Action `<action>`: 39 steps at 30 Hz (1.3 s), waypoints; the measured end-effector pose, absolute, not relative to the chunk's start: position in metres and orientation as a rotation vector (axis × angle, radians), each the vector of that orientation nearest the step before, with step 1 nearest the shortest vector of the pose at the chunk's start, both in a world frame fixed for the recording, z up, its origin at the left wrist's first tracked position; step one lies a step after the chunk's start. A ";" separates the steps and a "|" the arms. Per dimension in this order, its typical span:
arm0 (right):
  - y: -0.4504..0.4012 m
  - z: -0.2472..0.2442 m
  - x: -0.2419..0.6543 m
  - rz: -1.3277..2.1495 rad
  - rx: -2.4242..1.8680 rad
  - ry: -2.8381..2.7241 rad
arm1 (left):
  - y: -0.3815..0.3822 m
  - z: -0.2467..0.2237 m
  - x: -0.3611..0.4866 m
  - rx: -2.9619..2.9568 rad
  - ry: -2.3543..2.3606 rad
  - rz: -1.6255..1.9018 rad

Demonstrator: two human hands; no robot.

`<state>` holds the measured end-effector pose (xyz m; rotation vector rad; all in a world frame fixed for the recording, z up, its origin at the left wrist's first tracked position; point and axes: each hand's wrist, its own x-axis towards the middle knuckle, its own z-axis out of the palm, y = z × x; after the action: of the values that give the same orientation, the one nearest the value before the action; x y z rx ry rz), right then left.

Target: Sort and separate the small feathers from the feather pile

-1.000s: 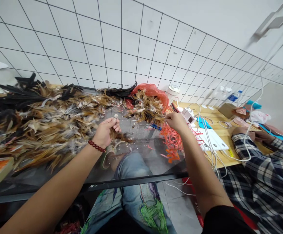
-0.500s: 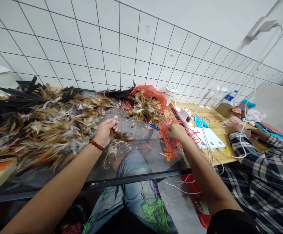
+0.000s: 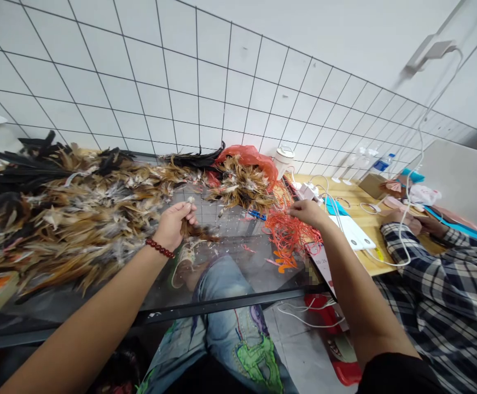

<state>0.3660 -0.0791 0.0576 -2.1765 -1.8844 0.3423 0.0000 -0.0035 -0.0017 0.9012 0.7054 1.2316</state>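
Observation:
My left hand (image 3: 176,221), with a dark red bead bracelet at the wrist, is closed around the pale quill end of a small brown feather bundle (image 3: 199,232). The feather tips point right, over the glass tabletop (image 3: 230,246). My right hand (image 3: 308,213) hovers at the upper right of a tangle of red-orange strings (image 3: 285,230). Its fingers are pinched together, and whatever they hold is too small to make out. A blue tool (image 3: 257,215), its kind unclear, lies left of the strings. Beyond it, more brown feathers (image 3: 240,183) lie against a red plastic bag (image 3: 259,158).
A large feather heap (image 3: 99,213) covers the left side. A white lidded cup (image 3: 283,158) stands at the back. A phone (image 3: 323,265) lies under my right forearm. White cables (image 3: 411,219) cross the wooden table at right, near another person's plaid sleeve (image 3: 402,241).
My right hand has moved slightly right and up from the strings, and its fingers point more to the left. The phone has come into sight. My left hand still holds the feathers.

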 end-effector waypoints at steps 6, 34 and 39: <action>-0.053 0.039 0.353 0.100 -2.256 -1.899 | -0.001 -0.004 -0.001 0.902 0.702 1.246; -0.028 0.047 0.368 0.043 -2.349 -1.810 | -0.005 -0.001 0.002 0.906 0.720 1.278; -0.016 0.028 0.365 0.075 -2.453 -1.914 | -0.005 0.001 0.001 0.920 0.713 1.269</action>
<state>0.3651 -0.0158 0.0282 -2.4533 -1.9139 0.0755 0.0006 -0.0053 0.0009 0.9205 0.7133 1.2686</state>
